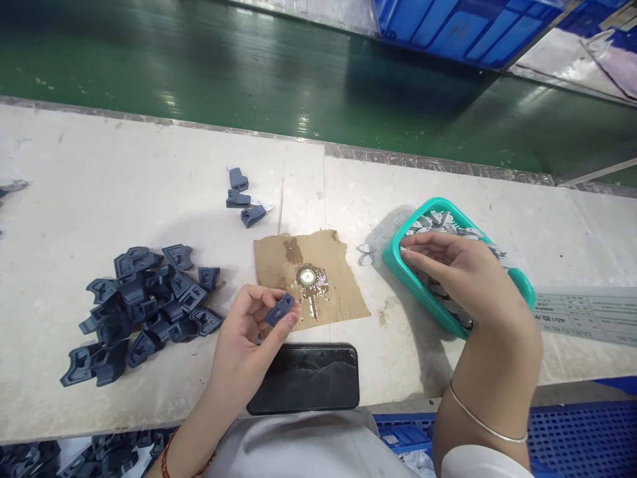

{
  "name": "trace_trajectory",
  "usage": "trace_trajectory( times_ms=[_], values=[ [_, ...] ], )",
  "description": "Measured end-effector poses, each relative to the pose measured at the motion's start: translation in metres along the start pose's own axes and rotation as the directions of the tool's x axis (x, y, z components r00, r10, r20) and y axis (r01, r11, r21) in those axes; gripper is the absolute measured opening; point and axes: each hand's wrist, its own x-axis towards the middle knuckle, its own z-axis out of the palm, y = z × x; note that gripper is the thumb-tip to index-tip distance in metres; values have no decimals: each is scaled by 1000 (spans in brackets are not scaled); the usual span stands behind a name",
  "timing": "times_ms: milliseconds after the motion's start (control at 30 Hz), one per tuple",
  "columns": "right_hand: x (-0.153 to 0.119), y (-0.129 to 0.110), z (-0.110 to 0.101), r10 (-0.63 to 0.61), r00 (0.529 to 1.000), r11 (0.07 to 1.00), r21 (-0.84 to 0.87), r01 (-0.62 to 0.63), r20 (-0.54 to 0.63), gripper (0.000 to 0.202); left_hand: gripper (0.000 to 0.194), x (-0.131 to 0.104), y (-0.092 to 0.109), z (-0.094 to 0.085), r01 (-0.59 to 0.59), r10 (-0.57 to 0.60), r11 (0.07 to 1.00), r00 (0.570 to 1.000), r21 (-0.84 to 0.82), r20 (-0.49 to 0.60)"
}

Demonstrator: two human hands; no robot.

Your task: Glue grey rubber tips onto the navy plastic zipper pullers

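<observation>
My left hand (253,325) pinches a dark blue-grey plastic part (280,309) with holes in its face, above the near edge of a piece of brown cardboard (354,302). Over a green plastic basket (415,285) is my right hand (460,269), its thumb and fingertips closed on a small whitish piece (403,249) that barely shows. Many small grey and white plastic pieces (438,219) fill the basket, partly hidden by that hand. On the cardboard sits a small round cap-like dish (307,275), with wet, shiny liquid around it.
A heap of dark blue-grey parts (144,299) lies at the left, several more (239,198) farther back. Two small grey pieces (365,254) lie beside the basket. A black phone (313,378) lies at the front edge. Behind the table runs a green surface (249,79) with blue crates (462,30).
</observation>
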Motion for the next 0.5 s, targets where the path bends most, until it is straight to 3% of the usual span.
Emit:
trace_trajectory(
  times_ms=[133,267,400,500],
  values=[
    [-10,0,-5,22,994,999,27,-19,-107,11,21,0,2,2,-25,24,1000,1000,-14,-19],
    [-18,-6,-3,25,985,958,285,25,-171,10,16,0,4,2,-25,25,1000,1000,-18,-7],
    [-18,-24,9,-77,995,845,525,101,-67,7,14,-1,2,1,-27,26,999,1000,-33,-11],
    [-15,-36,25,-156,987,823,557,112,32,15,18,-1,0,0,-7,6,1000,999,-22,-39]
  ],
)
